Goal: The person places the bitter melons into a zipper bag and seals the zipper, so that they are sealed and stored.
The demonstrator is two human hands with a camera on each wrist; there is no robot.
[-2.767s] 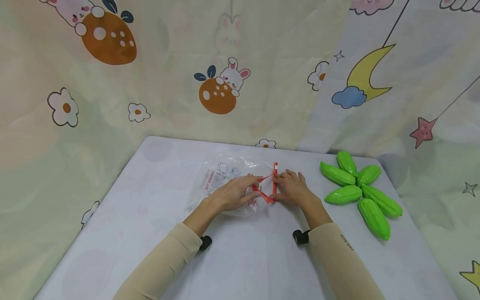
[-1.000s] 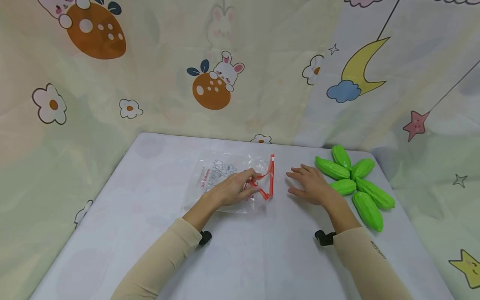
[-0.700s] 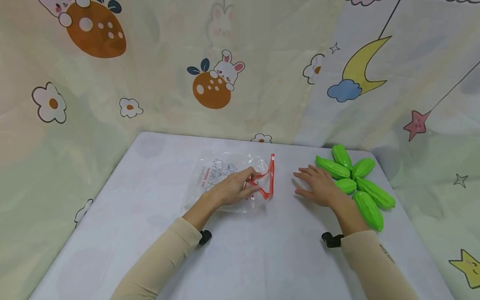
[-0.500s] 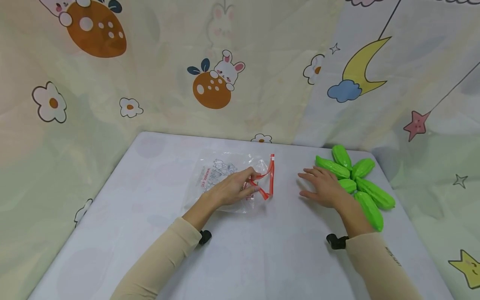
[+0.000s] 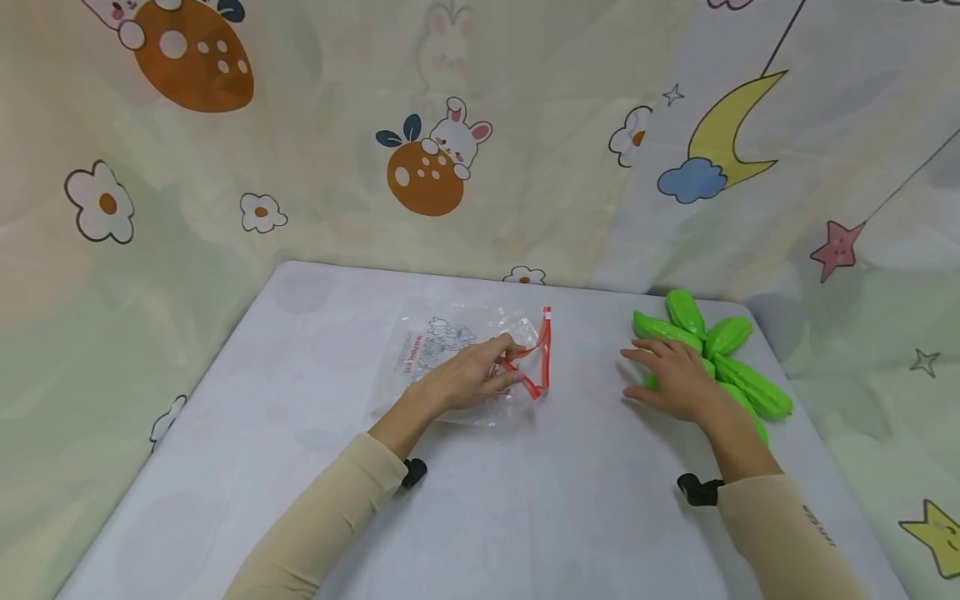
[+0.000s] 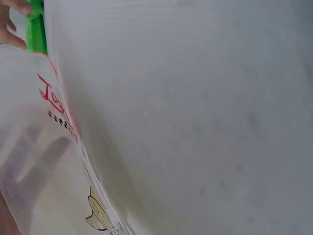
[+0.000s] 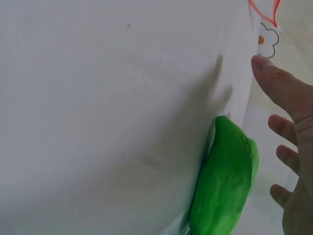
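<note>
Red plastic edging (image 5: pixel 546 354) is pinched by the bent thumb and fingers of my left hand (image 5: pixel 471 379). It goes round the mouth of a clear, thin plastic bag (image 5: pixel 438 342) with blue and red printing, which lies near the middle of the white, flat-topped table (image 5: pixel 592 508). The mouth points right and gapes in a small triangle.

Over to the right, my right hand (image 5: pixel 671 375) has its thumb and fingers spread apart, a little bent, with nothing in them. It hovers by the left side of a bunch of bright green, shiny, ridged gourds (image 5: pixel 753 387), set out like a star. In the right wrist view I see a gap between my fingers and the closest one.

If my left fingers slip, I think the mouth could flop closed, because the bag is so floppy. If I tug too hard, the whole bag could slide. The gourds look round and slippery, and they sit close together, so one bump from my palm could roll a few.

Rolling could be bad there, as the table's far and right edges are near them. There is good room to move between bag and gourds, and much more to the left and near me.
</note>
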